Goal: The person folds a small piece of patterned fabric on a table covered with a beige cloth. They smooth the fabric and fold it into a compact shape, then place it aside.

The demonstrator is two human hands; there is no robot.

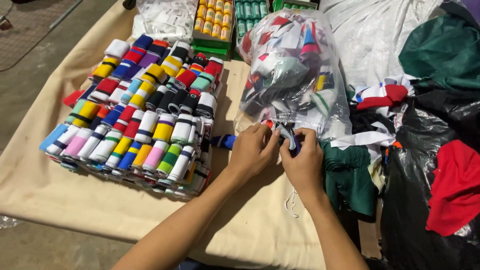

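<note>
- My left hand and right hand are close together, fingertips meeting over a small folded strip of knit fabric, blue-grey with a darker edge.
- Both hands are pinched on that strip; my right thumb and fingers curl round its end, and my left fingers press on it from the other side.
- The strip sits just in front of a big clear plastic bag stuffed with mixed coloured trim pieces, near the bag's lower edge. It may be touching the bag, but I cannot tell from here.
- To my left, a dense block of rolled striped ribbing lies in rows on the beige cloth that covers the worktop.
- A blue piece pokes out between that block and my left hand.
- To my right lie loose heaps of cloth: dark green fabric just beside my right hand, and a red piece on black plastic farther out.
- At the far edge stand boxes of thread spools, yellow and green.
</note>
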